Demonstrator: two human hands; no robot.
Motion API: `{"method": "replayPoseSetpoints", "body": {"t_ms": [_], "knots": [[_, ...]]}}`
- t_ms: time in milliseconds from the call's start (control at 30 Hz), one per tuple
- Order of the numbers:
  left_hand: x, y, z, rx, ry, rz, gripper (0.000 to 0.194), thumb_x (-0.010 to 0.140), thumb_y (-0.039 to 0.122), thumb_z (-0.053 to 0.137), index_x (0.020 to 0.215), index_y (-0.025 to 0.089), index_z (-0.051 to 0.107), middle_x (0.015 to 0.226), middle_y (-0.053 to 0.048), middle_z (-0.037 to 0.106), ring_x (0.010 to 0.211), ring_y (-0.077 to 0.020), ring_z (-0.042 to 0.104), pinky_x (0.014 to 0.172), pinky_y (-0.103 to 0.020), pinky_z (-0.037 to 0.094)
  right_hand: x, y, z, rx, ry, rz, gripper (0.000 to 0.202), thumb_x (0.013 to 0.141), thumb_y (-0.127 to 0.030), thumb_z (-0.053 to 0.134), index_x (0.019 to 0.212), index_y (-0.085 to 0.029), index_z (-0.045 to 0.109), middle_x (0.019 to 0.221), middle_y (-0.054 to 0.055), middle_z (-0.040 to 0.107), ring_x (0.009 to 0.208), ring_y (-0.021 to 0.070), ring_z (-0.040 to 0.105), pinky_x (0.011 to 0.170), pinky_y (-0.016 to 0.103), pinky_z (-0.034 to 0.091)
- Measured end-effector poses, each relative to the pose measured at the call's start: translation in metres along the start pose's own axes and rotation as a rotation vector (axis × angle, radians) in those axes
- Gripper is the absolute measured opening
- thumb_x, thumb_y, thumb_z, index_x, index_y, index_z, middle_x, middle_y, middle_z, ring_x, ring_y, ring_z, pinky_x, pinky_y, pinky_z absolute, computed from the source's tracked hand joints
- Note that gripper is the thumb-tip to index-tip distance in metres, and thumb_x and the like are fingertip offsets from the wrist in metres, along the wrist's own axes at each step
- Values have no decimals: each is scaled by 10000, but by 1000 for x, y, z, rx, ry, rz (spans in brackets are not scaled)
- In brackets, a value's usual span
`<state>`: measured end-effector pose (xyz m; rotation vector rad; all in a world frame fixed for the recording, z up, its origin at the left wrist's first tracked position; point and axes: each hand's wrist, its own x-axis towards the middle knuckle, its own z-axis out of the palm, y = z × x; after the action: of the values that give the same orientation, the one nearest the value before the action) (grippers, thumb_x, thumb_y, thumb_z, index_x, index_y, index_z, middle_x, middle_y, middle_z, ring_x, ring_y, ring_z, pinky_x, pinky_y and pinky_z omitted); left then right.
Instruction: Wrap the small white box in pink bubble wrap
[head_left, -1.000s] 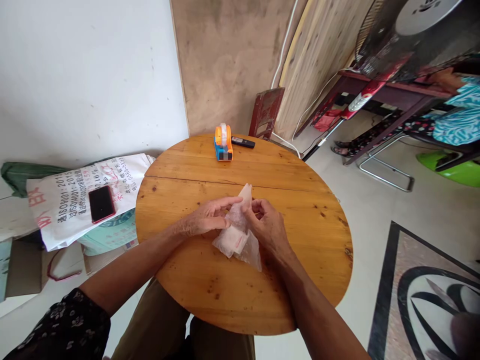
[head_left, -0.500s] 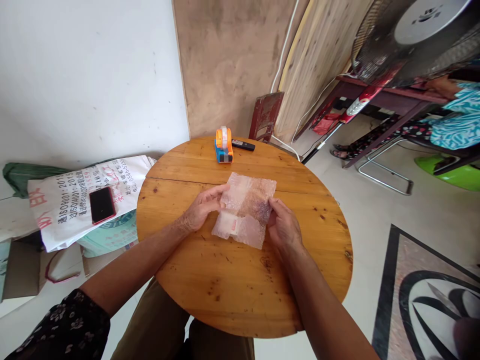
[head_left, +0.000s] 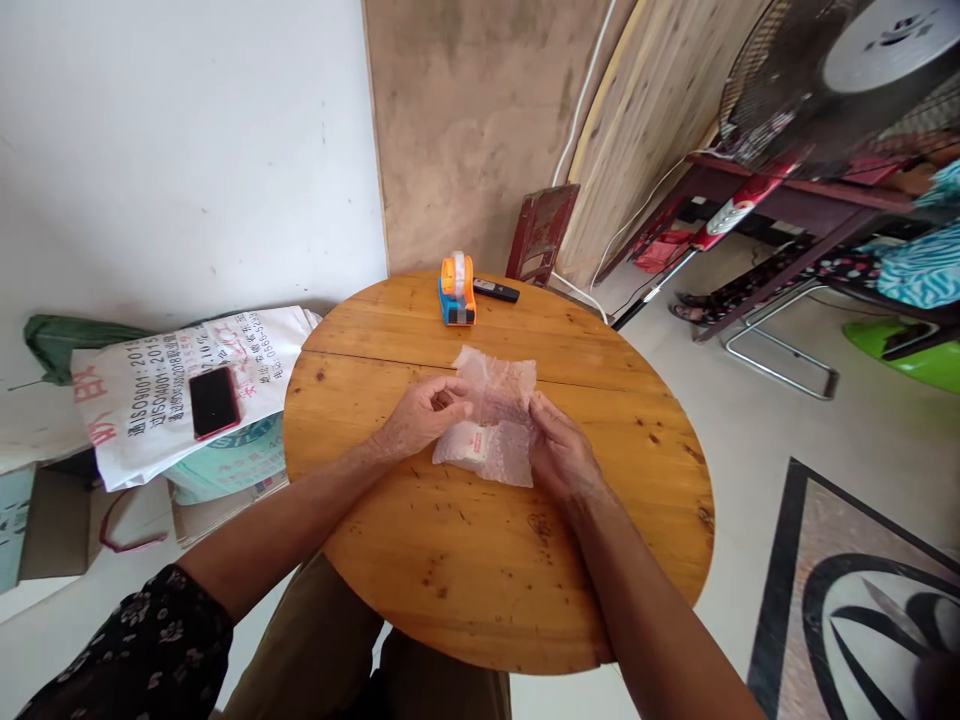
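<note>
A clear sheet of bubble wrap (head_left: 510,385) lies over the round wooden table, between my two hands. Inside its near left part shows a small white item (head_left: 474,443) with red print; its kind I cannot make out. My left hand (head_left: 426,412) is at the sheet's left side, thumb and fingers curled together on its edge. On the opposite side my right hand (head_left: 561,445) grips the right edge between thumb and fingers. Farther back on the table stands an orange and blue tape dispenser (head_left: 457,290) with a roll of tape.
Behind the dispenser lies a black object (head_left: 496,290). A wooden chair (head_left: 541,228) stands past the round table (head_left: 420,560). To the left, a phone (head_left: 215,403) rests on printed white sacks (head_left: 142,420). A standing fan (head_left: 825,90) and a seated person (head_left: 919,265) are at right.
The bubble wrap's sides have been drawn inward, so it looks narrower and more creased. My left hand has shifted right and its fingers have curled more. The view has moved slightly.
</note>
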<state>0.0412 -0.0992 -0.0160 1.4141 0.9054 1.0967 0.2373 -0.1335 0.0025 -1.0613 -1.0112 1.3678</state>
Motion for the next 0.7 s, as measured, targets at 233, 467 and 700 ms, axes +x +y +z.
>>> {"method": "replayPoseSetpoints", "body": {"t_ms": [233, 467, 700], "knots": [[0, 1, 5, -53, -19, -2, 341, 677, 377, 773, 882, 146, 628, 799, -14, 646, 655, -101, 541, 628, -243, 428, -4, 0, 8, -36, -77, 9, 451, 727, -607, 708, 995, -244, 696, 1007, 76, 753, 1001, 295, 687, 817, 436, 555], [8, 4, -9, -302, 106, -103, 189, 650, 287, 738, 694, 160, 606, 651, 30, 601, 587, -85, 520, 606, -231, 422, 10, 6, -10, 64, 148, -48, 346, 675, -523, 792, 794, -239, 635, 793, 16, 705, 710, 196, 663, 667, 340, 559], [17, 3, -24, -490, 365, -242, 309, 540, 292, 789, 676, 174, 537, 589, 55, 561, 501, -70, 476, 511, -212, 376, 20, 13, -28, -31, 342, -148, 430, 617, -532, 821, 635, -222, 523, 542, -67, 474, 484, 100, 449, 475, 245, 442]]}}
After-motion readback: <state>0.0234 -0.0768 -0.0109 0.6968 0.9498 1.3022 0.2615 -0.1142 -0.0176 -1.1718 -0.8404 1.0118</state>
